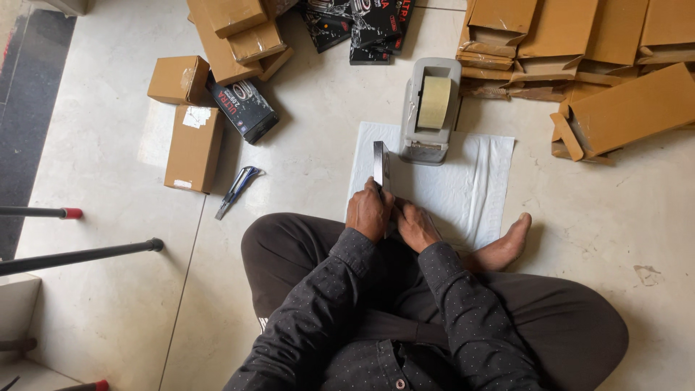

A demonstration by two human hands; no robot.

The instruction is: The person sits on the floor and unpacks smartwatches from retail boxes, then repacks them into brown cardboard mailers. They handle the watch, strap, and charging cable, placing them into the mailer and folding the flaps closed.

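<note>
I see my left hand point(368, 211) clamped round the box point(381, 168), thin and dark, standing edge-on, long axis running away from me toward the tape dispenser point(430, 110). Right hand point(415, 226) sits just beside it, touching its base, fingers curled; can't tell whether it grips. Box's lower end is hidden behind both hands, faces unreadable edge-on.

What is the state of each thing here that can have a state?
Left hand: gripping the flat black box.
Right hand: on the box's lower end.
Flat black box: upright on its edge.
Tape dispenser: loaded with a roll.
Utility knife: lying on the floor, untouched.
</note>
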